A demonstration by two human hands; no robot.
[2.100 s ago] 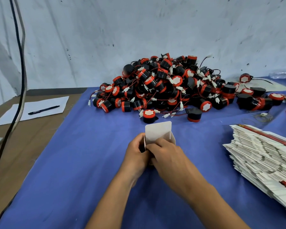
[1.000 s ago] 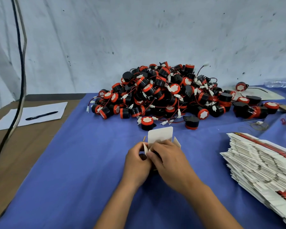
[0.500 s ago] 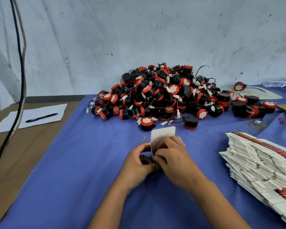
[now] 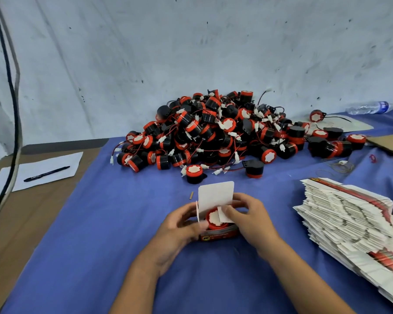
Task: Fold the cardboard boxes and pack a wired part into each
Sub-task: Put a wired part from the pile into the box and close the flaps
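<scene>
While left hand (image 4: pixel 179 225) grips small cardboard box (image 4: pixel 216 232) to steady it, I see right hand (image 4: pixel 247 216) pinching side flap (image 4: pixel 224 214) over red wired part (image 4: pixel 213 219) seated inside; lid upright. Blue-covered counter (image 4: pixel 100 223), part heap (image 4: pixel 213 134) behind, flat box stack (image 4: pixel 349 218) right, scuffed pale wall.

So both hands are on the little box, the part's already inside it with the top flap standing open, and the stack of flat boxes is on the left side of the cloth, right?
Not quite: the stack of flat boxes lies on the right side of the blue cloth, as the head view shows. The rest holds: the left hand and right hand hold the box, the part inside, top flap open.
</scene>
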